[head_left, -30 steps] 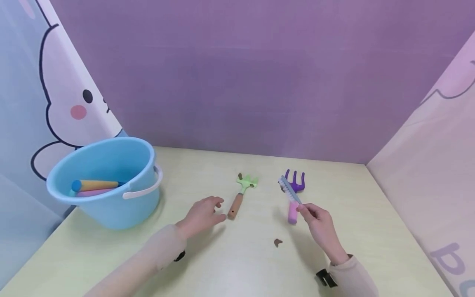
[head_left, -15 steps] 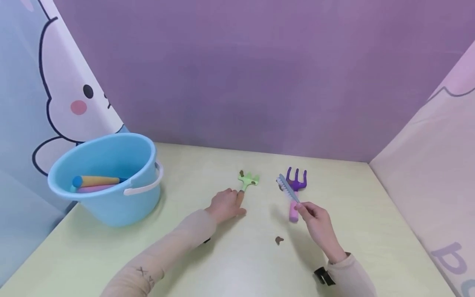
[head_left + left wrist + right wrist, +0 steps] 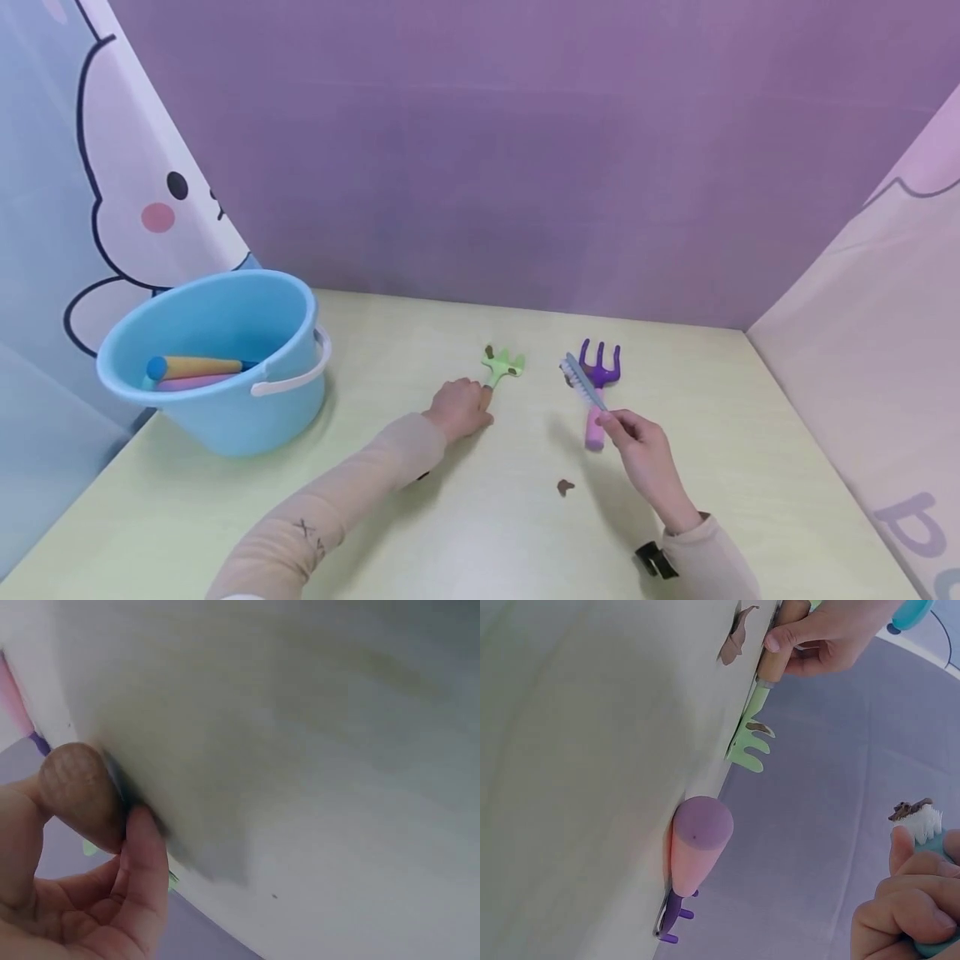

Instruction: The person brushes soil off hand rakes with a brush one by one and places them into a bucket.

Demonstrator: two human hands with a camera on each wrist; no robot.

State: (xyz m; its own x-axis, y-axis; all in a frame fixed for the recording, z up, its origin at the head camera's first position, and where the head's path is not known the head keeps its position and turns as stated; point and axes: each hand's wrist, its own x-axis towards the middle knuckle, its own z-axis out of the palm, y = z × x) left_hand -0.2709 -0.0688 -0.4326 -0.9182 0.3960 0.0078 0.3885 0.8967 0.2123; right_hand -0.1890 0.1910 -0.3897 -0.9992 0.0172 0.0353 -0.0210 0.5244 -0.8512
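Observation:
My left hand (image 3: 459, 410) grips the wooden handle (image 3: 79, 791) of a small light-green hand rake (image 3: 504, 364), its tines pointing away. Brown specks mark the green tines. In my right hand (image 3: 647, 457) is a grey-blue brush (image 3: 583, 379) with white bristles, held up by its handle. A brown bit (image 3: 911, 809) clings to the bristles in the right wrist view. Behind the brush lies a purple hand rake (image 3: 606, 375) with a pink handle (image 3: 701, 840), partly covered by the brush in the head view.
A light-blue bucket (image 3: 247, 433) with a white handle (image 3: 292, 383) stands at the left, holding several tools, one with a yellow handle (image 3: 201, 367). A brown scrap (image 3: 564, 487) lies on the table (image 3: 480, 533) between the hands. A purple backdrop (image 3: 480, 167) rises behind.
My left hand has moved right and forward from beside the green rake and taken hold of its wooden handle. My right hand with the brush stays almost still.

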